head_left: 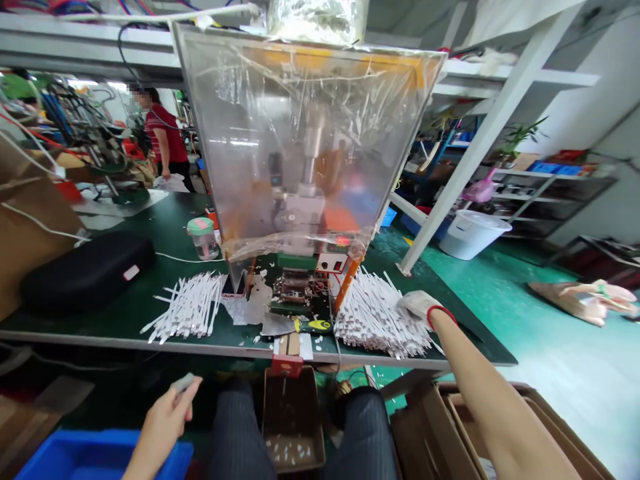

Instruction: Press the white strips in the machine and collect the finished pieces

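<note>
My left hand (167,417) is held low in front of the table's edge, above a blue bin (100,443). Its fingers are pinched together with something small and greyish at the fingertips, too small to name. My right hand (419,307), in a whitish glove with a red cuff, lies against the right side of a big pile of white strips (380,317); its fingers are hard to make out. A smaller pile of white strips (187,307) lies on the left of the table. Between the piles stands a press machine (300,207) behind a clear plastic cover.
A scraper with a yellow-green handle (320,325) lies by the table's front edge. A black case (90,267) and a green-lidded jar (203,237) are at the left. Cardboard boxes (430,433) stand below right. A person in red (167,137) is in the background.
</note>
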